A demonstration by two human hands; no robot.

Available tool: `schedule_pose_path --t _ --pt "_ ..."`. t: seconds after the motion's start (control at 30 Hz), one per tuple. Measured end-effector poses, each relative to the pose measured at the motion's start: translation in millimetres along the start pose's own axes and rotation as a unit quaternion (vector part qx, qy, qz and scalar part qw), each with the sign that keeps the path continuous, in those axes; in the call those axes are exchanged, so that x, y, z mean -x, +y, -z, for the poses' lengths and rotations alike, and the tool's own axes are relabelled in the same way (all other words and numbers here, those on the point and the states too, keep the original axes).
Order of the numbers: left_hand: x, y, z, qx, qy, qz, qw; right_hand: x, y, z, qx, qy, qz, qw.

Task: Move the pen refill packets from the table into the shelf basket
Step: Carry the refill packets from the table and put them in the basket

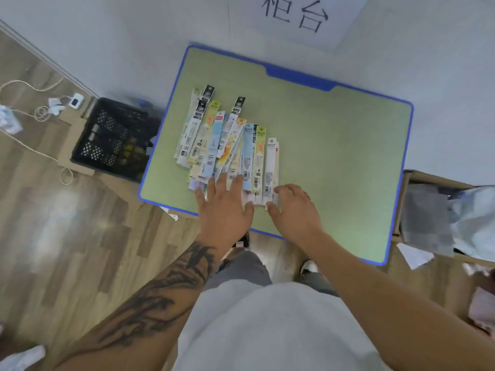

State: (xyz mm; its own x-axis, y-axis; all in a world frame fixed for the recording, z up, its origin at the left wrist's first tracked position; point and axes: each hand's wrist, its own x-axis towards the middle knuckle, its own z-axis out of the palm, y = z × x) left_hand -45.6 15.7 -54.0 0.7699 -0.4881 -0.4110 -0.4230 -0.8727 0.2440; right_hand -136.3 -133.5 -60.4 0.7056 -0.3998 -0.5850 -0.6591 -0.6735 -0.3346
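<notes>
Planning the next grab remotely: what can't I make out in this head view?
- Near ends of the pen refill packets: covered by the left hand and right hand.
- Packet count: overlapping.
- Packet print: too small, blurred.
- Black crate contents: blurred; table hides one side.

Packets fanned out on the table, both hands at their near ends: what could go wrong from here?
1. The packets lie loose and overlapping; the left hand rests flat on their near ends, and the right hand curls at only the rightmost ones, so a lift may leave some behind.
2. They sit near the table edge; gathering towards the body could slide some onto the floor.
</notes>
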Motion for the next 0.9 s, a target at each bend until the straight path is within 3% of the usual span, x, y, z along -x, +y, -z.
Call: schedule_pose_path --t 0.33,0.47,0.57,0.77,0.9 --pt "-27.5 -22.3 4.2 -0.023 -0.025 -0.053 0.998 -38.2 -34.1 -7.3 0.038 0.059 -0.115 0.991" --pt "-29.9 -19.4 8.5 -0.007 -0.041 -0.031 0.999 -46.6 -29.3 -5.4 -0.042 0.038 -0.183 0.981" --pt "-27.1 -12.1 15.2 0.016 -0.038 -0.019 0.999 -41.9 -19.6 -3.0 -0.163 0.019 -0.225 0.96" --pt "-20.5 8.2 28.3 0.139 -0.03 -0.008 0.99 -9.1 -15.2 12.1 -0.346 0.033 -0.172 0.922" --pt "-17.2 20.2 36.1 0.232 -0.083 0.03 0.969 26.9 -19.9 25.4 -0.425 -0.01 -0.108 0.899"
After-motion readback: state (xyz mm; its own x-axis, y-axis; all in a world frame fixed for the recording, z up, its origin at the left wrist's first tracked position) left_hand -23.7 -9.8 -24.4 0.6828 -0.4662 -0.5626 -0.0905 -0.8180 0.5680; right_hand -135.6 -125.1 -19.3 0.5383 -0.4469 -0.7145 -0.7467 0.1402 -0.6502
